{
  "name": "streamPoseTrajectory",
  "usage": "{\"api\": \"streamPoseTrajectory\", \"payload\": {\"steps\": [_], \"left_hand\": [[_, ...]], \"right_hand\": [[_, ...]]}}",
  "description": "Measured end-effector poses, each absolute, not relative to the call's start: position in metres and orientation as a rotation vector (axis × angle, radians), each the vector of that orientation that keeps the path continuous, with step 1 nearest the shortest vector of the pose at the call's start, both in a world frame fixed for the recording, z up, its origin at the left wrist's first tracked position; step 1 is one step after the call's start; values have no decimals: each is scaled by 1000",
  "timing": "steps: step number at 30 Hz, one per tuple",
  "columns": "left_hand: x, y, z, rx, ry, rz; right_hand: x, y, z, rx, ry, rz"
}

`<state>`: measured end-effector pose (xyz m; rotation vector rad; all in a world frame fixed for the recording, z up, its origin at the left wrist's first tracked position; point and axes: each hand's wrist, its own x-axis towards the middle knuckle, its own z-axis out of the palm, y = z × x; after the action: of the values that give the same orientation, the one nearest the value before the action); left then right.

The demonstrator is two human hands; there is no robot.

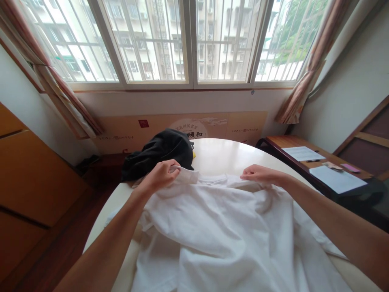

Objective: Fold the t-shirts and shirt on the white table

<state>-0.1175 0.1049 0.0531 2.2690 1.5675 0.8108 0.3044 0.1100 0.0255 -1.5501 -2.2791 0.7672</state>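
A white shirt lies spread and wrinkled over the round white table, its neck end toward the window. My left hand is closed on the shirt near the collar's left side, with a fold of fabric lifted between thumb and fingers. On the other side of the neck opening, my right hand pinches the shirt's upper edge. Just beyond my left hand sits a heap of black cloth, with a small bit of yellow showing at its right edge.
At the right, a wooden side table holds papers, a pen and a pink slip. Long printed cardboard leans below the barred window. A wooden cabinet stands at the left. Curtains hang on both sides.
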Motion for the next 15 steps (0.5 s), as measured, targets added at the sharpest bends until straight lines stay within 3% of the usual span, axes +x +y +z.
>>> {"api": "streamPoseTrajectory", "payload": {"steps": [4, 15], "left_hand": [[-109, 122, 67, 2334, 1574, 862], [-50, 207, 100, 2391, 2242, 678]], "right_hand": [[299, 126, 27, -1493, -2392, 952], [295, 254, 49, -1896, -1726, 96]]}}
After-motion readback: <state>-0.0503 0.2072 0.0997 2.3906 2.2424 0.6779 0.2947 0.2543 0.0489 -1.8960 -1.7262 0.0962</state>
